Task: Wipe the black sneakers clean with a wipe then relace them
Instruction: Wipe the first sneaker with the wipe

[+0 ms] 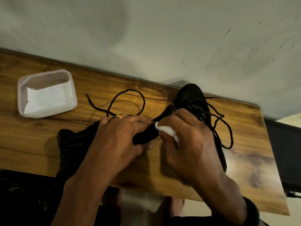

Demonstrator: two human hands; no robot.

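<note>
One black sneaker (71, 144) lies across the middle of the wooden table, its toe pointing right, with no lace in it. My left hand (118, 137) grips it around the upper. My right hand (190, 141) holds a white wipe (166, 130) pressed against the toe end of that sneaker. A second black sneaker (192, 97) stands behind my right hand, still laced, its loose lace ends trailing to the right. A loose black lace (128, 98) curls on the table behind my left hand.
A clear plastic tub (47, 93) with white wipes inside sits at the table's left. The wooden table (244, 160) butts against a pale wall at the back. A dark object lies at the lower left, below the table's front edge.
</note>
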